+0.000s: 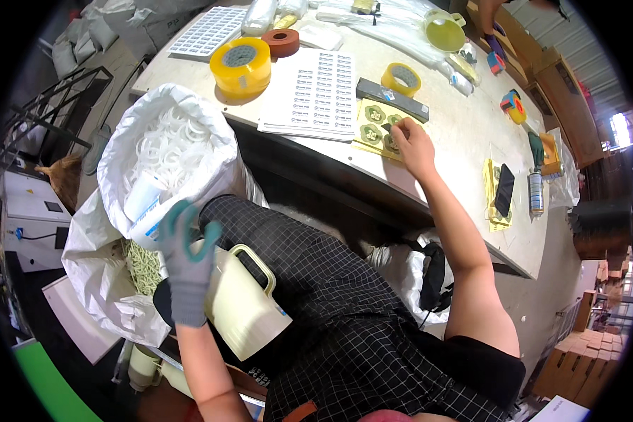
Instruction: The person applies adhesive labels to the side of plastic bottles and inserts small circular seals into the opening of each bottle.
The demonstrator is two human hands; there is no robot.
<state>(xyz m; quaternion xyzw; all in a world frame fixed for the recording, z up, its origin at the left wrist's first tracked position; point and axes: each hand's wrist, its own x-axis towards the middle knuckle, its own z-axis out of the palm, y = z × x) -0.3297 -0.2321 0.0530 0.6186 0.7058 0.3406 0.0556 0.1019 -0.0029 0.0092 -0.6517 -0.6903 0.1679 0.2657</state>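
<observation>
My left hand (188, 264) wears a grey glove with teal fingertips. Its fingers are raised and spread beside a cream plastic jug (243, 309) that lies tilted across my lap, its handle toward the table. The glove hides part of the jug's far side. At the table's front edge my bare right hand (413, 145) reaches down onto a yellow sheet of round green stickers (373, 114). The fingers of that hand are drawn together at a sticker; what lies between the tips is hidden. Behind the sheet sits a long grey box (392, 99).
Printed label sheets (316, 88), a yellow tape roll (240, 67) and a phone (504, 190) lie on the white table (464, 141). On the left stands a white sack (211, 116) of white plastic rings, with another sack (102, 271) of green pieces below it.
</observation>
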